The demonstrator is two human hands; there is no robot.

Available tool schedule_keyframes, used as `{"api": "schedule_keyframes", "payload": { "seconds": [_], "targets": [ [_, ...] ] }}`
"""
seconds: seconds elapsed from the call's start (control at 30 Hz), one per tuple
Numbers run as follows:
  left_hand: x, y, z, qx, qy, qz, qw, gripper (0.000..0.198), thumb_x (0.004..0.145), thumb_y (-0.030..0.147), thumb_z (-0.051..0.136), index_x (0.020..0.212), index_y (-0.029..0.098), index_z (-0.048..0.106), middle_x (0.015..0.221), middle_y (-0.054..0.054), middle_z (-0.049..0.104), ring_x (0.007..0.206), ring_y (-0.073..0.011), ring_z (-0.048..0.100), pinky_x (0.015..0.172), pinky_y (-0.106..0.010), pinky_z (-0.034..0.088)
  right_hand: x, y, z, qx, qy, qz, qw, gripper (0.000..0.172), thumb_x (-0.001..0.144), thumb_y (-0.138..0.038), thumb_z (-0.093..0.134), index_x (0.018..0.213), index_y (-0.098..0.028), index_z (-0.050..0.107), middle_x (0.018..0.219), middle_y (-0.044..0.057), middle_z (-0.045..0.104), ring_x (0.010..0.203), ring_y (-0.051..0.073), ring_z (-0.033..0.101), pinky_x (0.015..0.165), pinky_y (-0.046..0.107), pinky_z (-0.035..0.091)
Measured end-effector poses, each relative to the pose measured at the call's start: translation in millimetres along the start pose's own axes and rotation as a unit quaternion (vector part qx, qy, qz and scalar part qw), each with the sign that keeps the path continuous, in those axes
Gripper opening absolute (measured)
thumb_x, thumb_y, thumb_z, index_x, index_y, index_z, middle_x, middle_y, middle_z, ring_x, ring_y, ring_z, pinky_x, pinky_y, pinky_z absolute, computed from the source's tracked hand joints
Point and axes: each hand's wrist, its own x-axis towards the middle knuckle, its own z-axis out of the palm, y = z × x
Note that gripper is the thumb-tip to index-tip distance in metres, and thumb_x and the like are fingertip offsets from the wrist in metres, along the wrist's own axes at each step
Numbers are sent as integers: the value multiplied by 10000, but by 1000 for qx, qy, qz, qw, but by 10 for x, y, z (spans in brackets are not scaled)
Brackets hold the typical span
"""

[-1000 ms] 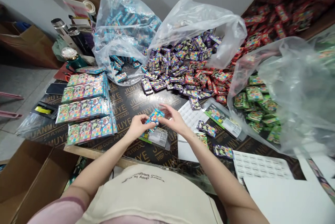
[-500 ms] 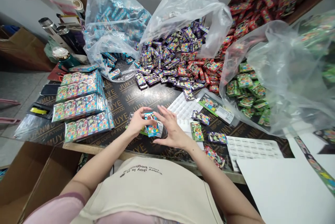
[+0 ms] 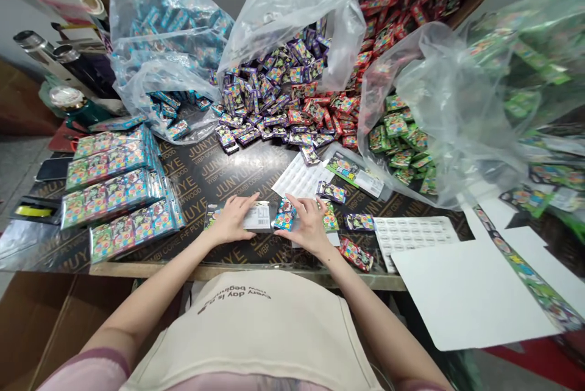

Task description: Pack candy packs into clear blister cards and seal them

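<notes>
My left hand (image 3: 234, 219) lies on a clear sleeve (image 3: 256, 216) with a white barcode label, fingers pressed down flat on it near the table's front edge. My right hand (image 3: 307, 223) pinches a small blue packet (image 3: 286, 215) at the sleeve's open right end. Loose purple, green and red packets (image 3: 332, 192) lie just right of my right hand.
Stacked filled sleeves (image 3: 114, 193) sit at the left. Clear bags hold blue packets (image 3: 164, 38), purple packets (image 3: 278, 74) and green packets (image 3: 402, 135); red ones (image 3: 338, 112) are heaped between. White label sheets (image 3: 414, 234) and a white board (image 3: 461, 284) lie at the right. Flasks (image 3: 41, 50) stand far left.
Both hands came down from mid-air to the tabletop. The blue packet passed from my left fingers to my right, and my left hand now presses on the sleeve. The view shifted left.
</notes>
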Motion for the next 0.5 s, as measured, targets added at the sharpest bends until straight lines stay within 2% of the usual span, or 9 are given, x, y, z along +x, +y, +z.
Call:
{"api": "schedule_keyframes", "payload": {
  "seconds": [0.2, 0.3, 0.4, 0.5],
  "targets": [
    [-44, 54, -131, -93, 41, -2, 995, 1158, 608, 307, 764, 1497, 235, 25, 1288, -98, 503, 1170, -285, 469, 1035, -449, 337, 74, -44, 10, 110, -22, -43, 993, 1018, 570, -787, 622, 1377, -213, 385, 1105, 110, 598, 1026, 283, 559, 1054, 493, 205],
    [-46, 53, -165, -116, 51, -15, 992, 1162, 604, 309, 768, 1497, 244, 27, 1292, -96, 497, 1180, -288, 467, 1034, -450, 344, 119, -51, 48, 136, -16, -53, 989, 1052, 571, -807, 597, 1405, -223, 332, 1240, 137, 560, 1154, 323, 510, 1062, 502, 198],
    [-42, 40, -196, -120, 80, -31, 989, 1157, 611, 319, 764, 1497, 238, 23, 1281, -98, 500, 1167, -283, 482, 1032, -452, 348, 118, -125, 70, 141, 40, -40, 988, 938, 708, -748, 537, 1434, -214, 278, 1276, 146, 553, 1242, 343, 447, 1062, 523, 177],
    [-49, 10, -232, -113, 94, -41, 988, 1162, 593, 298, 768, 1496, 236, 40, 1287, -102, 496, 1162, -281, 483, 1023, -446, 359, 181, -205, 67, 198, 26, -53, 978, 681, 899, -594, 360, 1455, -227, 225, 1143, 93, 649, 1176, 283, 522, 1077, 516, 137]
  ]
}}
